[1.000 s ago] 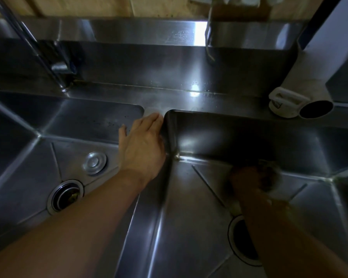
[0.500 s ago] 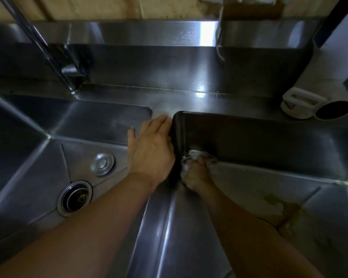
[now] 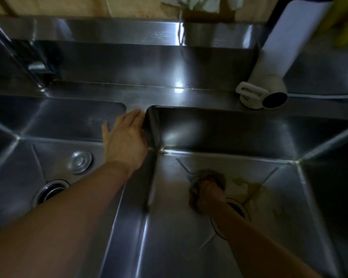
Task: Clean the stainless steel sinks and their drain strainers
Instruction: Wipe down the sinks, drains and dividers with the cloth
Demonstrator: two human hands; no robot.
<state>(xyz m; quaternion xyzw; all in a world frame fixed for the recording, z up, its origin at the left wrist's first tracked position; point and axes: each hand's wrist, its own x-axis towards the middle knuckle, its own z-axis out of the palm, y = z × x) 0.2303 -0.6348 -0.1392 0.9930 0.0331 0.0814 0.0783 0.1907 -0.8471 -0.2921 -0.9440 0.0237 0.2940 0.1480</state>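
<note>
Right hand is clamped on a cloth on the right sink floor, just beside the drain. Left hand, fingers straight, rests on the divider. Cloth looks soft & wet, so prob. best bunched in the fist; yellow stain is near.

One wide camera on my head looks steeply down and forward, close above the divider between two sinks, toward the back ledge and wall.
</note>
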